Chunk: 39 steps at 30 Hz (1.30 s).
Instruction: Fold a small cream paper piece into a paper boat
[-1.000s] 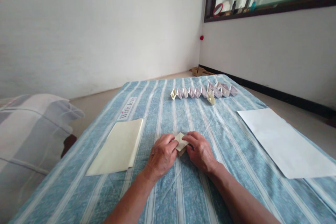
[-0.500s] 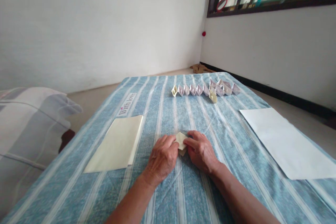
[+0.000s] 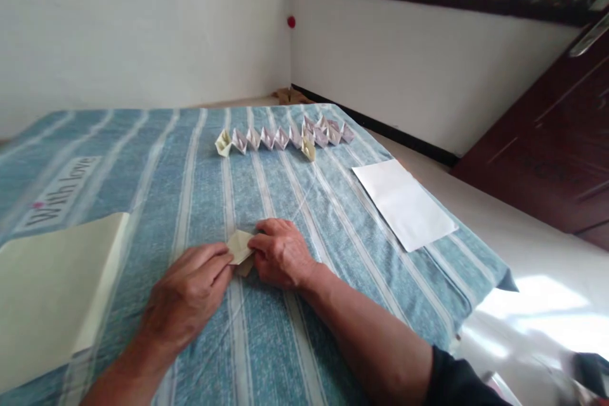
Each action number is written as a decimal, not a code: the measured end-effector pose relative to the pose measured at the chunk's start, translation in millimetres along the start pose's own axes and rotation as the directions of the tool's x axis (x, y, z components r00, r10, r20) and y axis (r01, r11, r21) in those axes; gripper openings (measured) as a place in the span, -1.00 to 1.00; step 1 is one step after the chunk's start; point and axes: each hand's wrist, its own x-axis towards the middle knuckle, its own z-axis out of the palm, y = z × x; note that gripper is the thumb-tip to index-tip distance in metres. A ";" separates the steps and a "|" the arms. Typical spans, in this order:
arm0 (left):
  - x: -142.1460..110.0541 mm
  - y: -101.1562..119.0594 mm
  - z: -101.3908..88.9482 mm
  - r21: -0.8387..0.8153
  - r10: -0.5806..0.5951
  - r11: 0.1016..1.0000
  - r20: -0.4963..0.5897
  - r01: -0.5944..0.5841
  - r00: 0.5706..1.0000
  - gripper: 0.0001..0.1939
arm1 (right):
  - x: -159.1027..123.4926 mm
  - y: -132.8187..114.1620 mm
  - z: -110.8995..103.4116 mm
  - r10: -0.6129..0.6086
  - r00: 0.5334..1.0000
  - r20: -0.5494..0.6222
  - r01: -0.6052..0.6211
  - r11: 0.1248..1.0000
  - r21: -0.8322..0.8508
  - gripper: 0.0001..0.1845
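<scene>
A small folded piece of cream paper (image 3: 239, 247) lies on the striped blue cover (image 3: 190, 165), held between my two hands. My left hand (image 3: 185, 295) presses its fingertips to the paper's left side, and my right hand (image 3: 280, 252) grips its right side. Part of the fold is hidden under my fingers. Farther up the cover stands a long row of small folded paper boats (image 3: 280, 138) in white and cream, with one cream boat (image 3: 308, 150) set slightly in front of the row.
A cream paper sheet (image 3: 52, 285) lies left of my hands, and a white sheet (image 3: 402, 203) lies near the cover's right edge. Past that edge is a pale floor (image 3: 528, 304). A dark wooden cupboard (image 3: 537, 152) stands at the right.
The whole view has swung, so the cover and boats sit farther left and the room tilts. Both hands stay on the folded paper.
</scene>
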 end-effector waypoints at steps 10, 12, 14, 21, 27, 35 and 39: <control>-1.1 -1.0 0.2 -0.047 -0.103 0.994 -0.015 0.102 0.995 -0.76 | 1.2 1.6 -0.9 0.022 1.000 -0.020 -0.021 0.999 0.028 -0.91; -1.3 -1.4 0.8 -0.062 -0.122 0.991 -0.011 0.121 0.992 -0.77 | 1.2 2.0 -0.6 0.033 0.999 -0.015 -0.032 0.998 0.050 -0.91; -1.4 -1.6 1.1 -0.072 -0.138 0.988 -0.006 0.137 0.990 -0.77 | 1.4 2.9 0.4 0.043 0.999 -0.016 -0.042 0.997 0.069 -0.92; -1.0 -0.5 0.3 -0.017 -0.131 0.991 -0.024 0.131 0.991 -0.80 | 1.9 5.3 3.0 0.041 0.999 -0.029 -0.039 0.997 0.072 -0.94; -0.9 3.6 -3.7 0.038 -0.076 0.996 -0.035 0.077 0.997 -0.74 | 1.0 3.6 1.1 0.017 1.000 -0.009 -0.017 0.998 0.055 -0.94; -7.7 3.6 -2.4 0.067 -0.094 0.993 -0.057 0.098 0.994 -0.73 | -0.4 0.7 -2.2 0.010 1.000 -0.003 -0.010 0.998 0.055 -0.92; -9.8 3.5 -0.4 0.082 -0.141 0.986 -0.063 0.146 0.988 -0.76 | 0.1 1.3 -3.5 0.002 1.000 0.010 -0.002 0.999 0.053 -0.90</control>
